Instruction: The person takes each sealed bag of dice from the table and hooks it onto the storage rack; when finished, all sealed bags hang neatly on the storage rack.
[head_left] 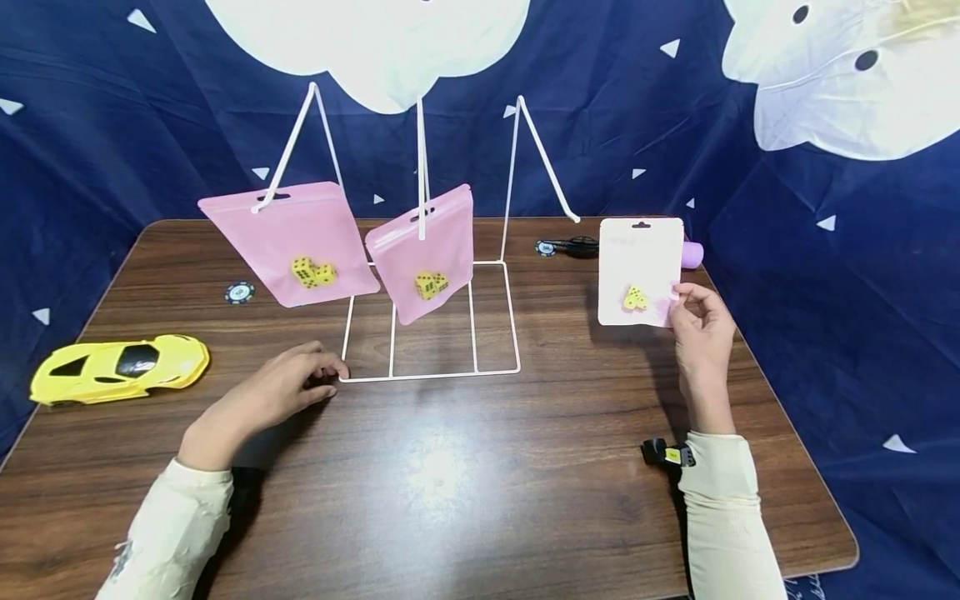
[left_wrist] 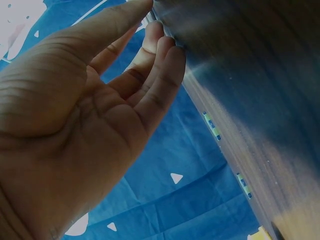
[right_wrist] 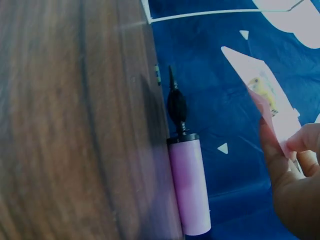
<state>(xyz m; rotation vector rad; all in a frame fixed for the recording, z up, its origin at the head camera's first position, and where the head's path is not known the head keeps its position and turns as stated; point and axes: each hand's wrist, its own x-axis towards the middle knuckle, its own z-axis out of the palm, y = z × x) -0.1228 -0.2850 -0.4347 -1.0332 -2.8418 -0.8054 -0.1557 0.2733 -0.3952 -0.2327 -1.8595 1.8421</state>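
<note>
My right hand (head_left: 703, 329) pinches the lower right edge of a small flat zip pouch (head_left: 618, 250) between thumb and fingers. Yellow dice (head_left: 635, 298) show inside it, and the pouch is held upright above the table's right side. My left hand (head_left: 288, 383) touches the front left corner of a white wire display rack (head_left: 431, 377) with its fingertips; the thumb lies apart from the wire. Two pink pouches with yellow dice hang from the rack: one pouch (head_left: 262, 237) on the left hook, another pouch (head_left: 390, 258) on the middle hook. The right hook (head_left: 551, 167) carries nothing.
A yellow toy car (head_left: 120, 369) stands at the table's left. One poker chip (head_left: 240, 292) lies left of the rack, another chip (head_left: 545, 247) behind it. A hand pump with a purple barrel (right_wrist: 191, 187) lies at the back right. A black strap (head_left: 663, 452) is by the right wrist.
</note>
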